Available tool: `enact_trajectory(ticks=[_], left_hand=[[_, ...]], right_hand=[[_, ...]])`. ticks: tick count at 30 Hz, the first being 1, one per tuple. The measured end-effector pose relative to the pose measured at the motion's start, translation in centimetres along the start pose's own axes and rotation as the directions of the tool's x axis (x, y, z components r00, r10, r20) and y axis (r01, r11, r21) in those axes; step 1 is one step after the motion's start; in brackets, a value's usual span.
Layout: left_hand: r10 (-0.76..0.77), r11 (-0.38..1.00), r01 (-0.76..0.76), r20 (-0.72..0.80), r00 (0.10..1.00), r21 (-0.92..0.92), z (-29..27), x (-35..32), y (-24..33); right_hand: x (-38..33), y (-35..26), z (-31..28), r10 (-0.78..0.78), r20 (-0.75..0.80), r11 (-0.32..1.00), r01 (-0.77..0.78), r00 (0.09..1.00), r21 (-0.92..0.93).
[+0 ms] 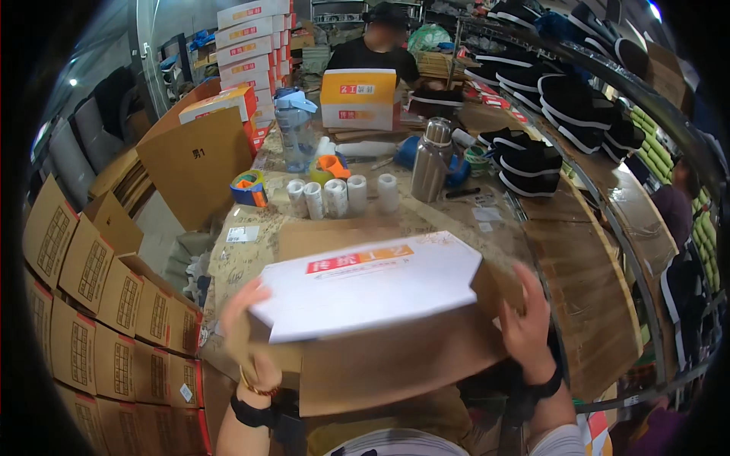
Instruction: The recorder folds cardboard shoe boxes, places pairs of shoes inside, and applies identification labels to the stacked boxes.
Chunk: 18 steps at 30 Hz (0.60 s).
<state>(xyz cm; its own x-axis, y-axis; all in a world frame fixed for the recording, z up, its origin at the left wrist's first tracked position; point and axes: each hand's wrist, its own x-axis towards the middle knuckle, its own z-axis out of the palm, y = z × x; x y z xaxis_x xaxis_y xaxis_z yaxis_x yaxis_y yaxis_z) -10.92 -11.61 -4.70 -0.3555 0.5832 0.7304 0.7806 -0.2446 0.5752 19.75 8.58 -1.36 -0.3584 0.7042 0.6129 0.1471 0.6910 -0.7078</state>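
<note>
An open brown cardboard carton (395, 368) stands in front of me with its flaps out. In its opening lies a white shoe box (372, 292) with red and orange print, slightly tilted. My left hand (255, 334) is closed round the carton's left side, and its fingers reach the white box's corner. At the right flap, my right hand (528, 323) has its fingers stretched up and apart, its thumb side beside the cardboard. Motion blurs both hands a little. What lies under the white box is hidden.
Tape rolls (346, 196), a tape dispenser (249, 188), a water bottle (295, 133) and a steel flask (433, 163) stand beyond the carton. Stacked cartons (114, 304) line the left. Black shoes (532, 171) sit at right near a rack. A person (372, 53) is across the table.
</note>
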Motion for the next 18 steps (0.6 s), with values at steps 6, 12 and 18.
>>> enact_trajectory(ticks=[6,12,18], left_hand=[[-0.355,0.729,0.451,0.279,0.892,-0.514,2.5,3.4,-7.8],[-0.343,0.783,0.474,0.357,0.869,-0.402,6.4,5.5,-7.9],[-0.508,0.832,0.362,0.313,0.802,0.422,4.9,5.4,-3.3]], right_hand=[[4.1,-5.8,4.9,-0.396,0.202,0.871,0.436,0.896,-0.225],[5.6,5.0,11.1,-0.163,0.384,0.976,0.205,0.909,-0.073],[5.3,1.6,11.2,-0.602,0.292,0.717,0.664,0.743,-0.212]])
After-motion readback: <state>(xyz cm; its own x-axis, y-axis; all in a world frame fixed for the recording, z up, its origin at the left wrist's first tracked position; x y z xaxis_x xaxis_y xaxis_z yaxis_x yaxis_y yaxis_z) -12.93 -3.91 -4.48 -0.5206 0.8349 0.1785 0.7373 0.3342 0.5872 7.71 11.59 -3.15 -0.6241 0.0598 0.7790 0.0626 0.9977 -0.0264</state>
